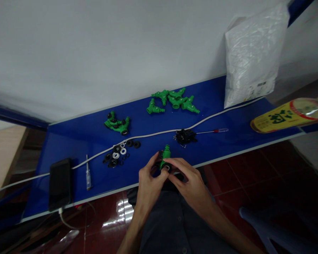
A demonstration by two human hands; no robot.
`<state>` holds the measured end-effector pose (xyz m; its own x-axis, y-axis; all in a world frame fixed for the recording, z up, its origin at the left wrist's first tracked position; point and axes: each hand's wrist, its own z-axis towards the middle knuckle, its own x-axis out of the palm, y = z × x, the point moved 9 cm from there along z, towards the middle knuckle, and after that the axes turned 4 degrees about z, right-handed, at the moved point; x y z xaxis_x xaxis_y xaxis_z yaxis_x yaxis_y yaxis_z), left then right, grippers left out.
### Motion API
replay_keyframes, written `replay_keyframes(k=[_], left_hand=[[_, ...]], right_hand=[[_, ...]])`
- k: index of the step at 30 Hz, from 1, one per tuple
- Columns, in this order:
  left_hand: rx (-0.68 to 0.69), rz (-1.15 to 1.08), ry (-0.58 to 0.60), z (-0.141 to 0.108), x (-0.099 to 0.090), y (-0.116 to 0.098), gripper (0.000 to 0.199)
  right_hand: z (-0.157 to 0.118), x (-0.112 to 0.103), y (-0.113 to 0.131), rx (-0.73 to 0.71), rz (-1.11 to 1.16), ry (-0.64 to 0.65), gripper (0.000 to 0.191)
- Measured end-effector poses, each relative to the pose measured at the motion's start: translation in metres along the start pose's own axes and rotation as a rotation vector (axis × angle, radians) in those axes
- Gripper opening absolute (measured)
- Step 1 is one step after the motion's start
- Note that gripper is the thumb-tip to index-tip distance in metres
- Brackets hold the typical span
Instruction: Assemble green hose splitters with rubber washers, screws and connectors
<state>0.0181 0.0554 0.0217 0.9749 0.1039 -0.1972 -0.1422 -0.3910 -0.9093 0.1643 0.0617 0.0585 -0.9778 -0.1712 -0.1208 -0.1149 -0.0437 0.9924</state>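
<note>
A green plastic hose connector (166, 152) with a black ring at its lower end is held between my two hands at the shelf's front edge. My left hand (151, 178) is closed around its left side, the thumb at the ringed end. From the right, the fingers of my right hand (189, 178) pinch the connector near the same end. Beyond them lies a pile of small black parts (185, 136) with scattered screws. To the left are black rings and white washers (123, 151). Green connectors with black parts (118, 122) and several other green connectors (175, 100) lie farther back.
A white cable (151, 134) crosses the blue shelf (209, 121). A phone (60, 183) and a screwdriver (88, 176) lie left; another screwdriver (219, 130) lies right. A yellow-labelled bottle (283, 114) and white plastic bag (254, 58) are at the right. A wall stands behind.
</note>
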Motion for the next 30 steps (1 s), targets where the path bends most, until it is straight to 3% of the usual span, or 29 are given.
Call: replay_keyframes(k=[18,30], left_hand=[[-0.114,-0.111,0.107,0.003,-0.003,-0.001,0.067],[-0.083,-0.112,0.108,0.000,0.000,0.001,0.062]], right_hand=[[0.000,-0.001,0.009,-0.104,-0.085,-0.008,0.038],[-0.001,0.001,0.010,-0.115,-0.104,-0.012,0.034]])
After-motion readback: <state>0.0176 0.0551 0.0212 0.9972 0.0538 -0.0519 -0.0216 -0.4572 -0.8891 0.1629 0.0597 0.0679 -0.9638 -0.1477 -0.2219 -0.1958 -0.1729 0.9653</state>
